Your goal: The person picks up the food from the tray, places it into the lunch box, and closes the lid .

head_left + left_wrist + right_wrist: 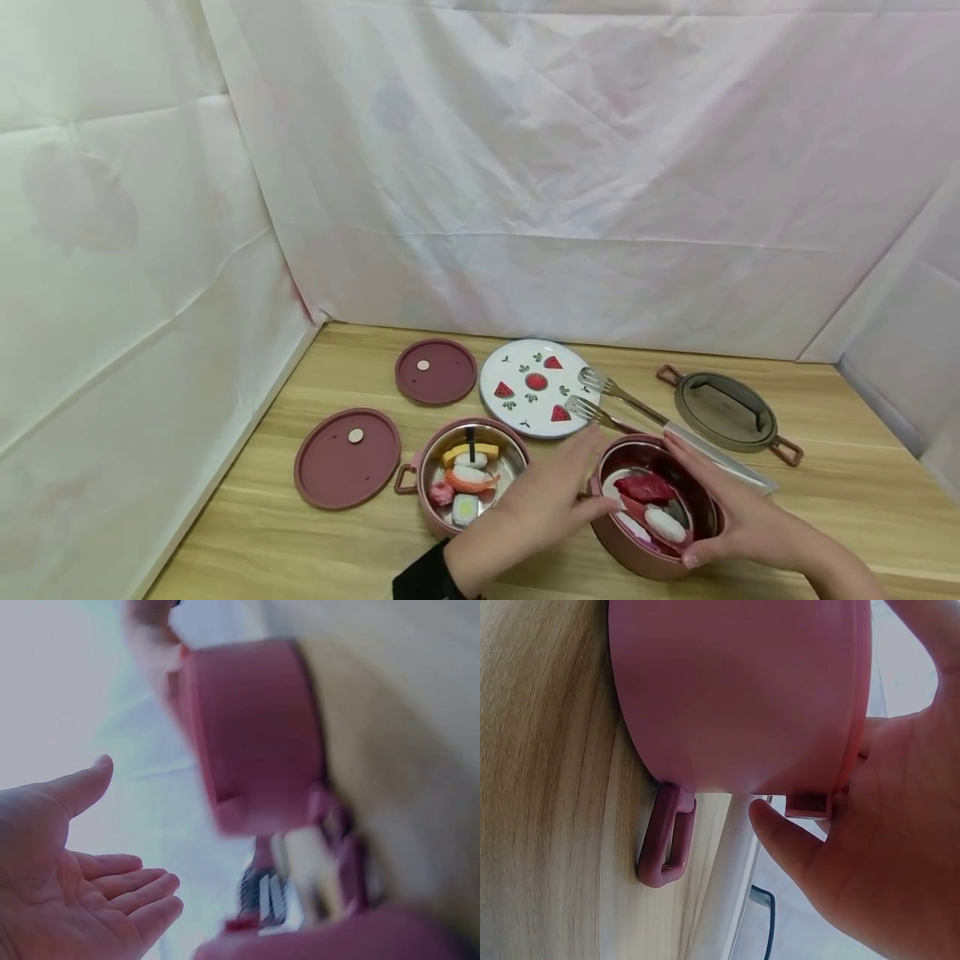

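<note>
I'm gripping the maroon pot (637, 562), at five o'clock in head view, round its three-o'clock rim with my right hand (738, 512), my left hand (551, 487) hovering spread at nine, risking spilled sushi pieces (665, 525) if one-sided pulling tips it.

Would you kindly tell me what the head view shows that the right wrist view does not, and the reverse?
Only the head view shows the food inside the right pot, the left pot, plate, forks and lids. Only the right wrist view shows the right pot's loop handle near the right hand and, apparently, a dark cord. Both show that hand, the right pot and the wooden table.
</note>
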`<state>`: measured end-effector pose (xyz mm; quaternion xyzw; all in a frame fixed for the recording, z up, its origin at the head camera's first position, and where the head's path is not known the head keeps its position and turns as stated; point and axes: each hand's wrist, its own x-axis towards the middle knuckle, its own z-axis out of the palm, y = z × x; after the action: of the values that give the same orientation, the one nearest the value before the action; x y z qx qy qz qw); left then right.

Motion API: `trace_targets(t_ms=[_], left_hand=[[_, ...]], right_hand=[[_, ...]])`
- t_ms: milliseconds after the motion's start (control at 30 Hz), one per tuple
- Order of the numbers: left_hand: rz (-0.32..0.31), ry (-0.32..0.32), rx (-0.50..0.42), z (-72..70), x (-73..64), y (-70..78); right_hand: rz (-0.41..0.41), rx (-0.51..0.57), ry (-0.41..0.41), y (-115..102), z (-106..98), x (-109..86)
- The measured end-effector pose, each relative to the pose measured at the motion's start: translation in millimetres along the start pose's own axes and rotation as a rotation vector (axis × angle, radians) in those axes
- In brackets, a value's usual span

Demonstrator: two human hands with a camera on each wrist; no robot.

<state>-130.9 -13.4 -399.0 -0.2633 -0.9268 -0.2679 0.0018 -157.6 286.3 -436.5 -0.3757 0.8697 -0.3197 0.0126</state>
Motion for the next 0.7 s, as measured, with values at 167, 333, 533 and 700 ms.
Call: trace_targets(t_ms=[167,333,533,700], left_hand=[[-0.091,0.056,-0.081,-40.9,-12.1,-16.6],[-0.175,0.174,-0.106,-79.2,-32.3,-52.7],[-0.295,0.248,-0.009,-118.8,-64.8,-102.3],[-0.392,0.212,0.059,-130.0,-91.9,-146.3]], right_hand=[[-0.001,0.006,0.002,0.5,0.9,0.6],[0.010,-0.004,0.004,0.4,1.5,0.2],[0.021,-0.022,0.009,-0.1,1.1,-0.3],[0.031,-0.032,0.004,-0.1,-0.9,-1.5]])
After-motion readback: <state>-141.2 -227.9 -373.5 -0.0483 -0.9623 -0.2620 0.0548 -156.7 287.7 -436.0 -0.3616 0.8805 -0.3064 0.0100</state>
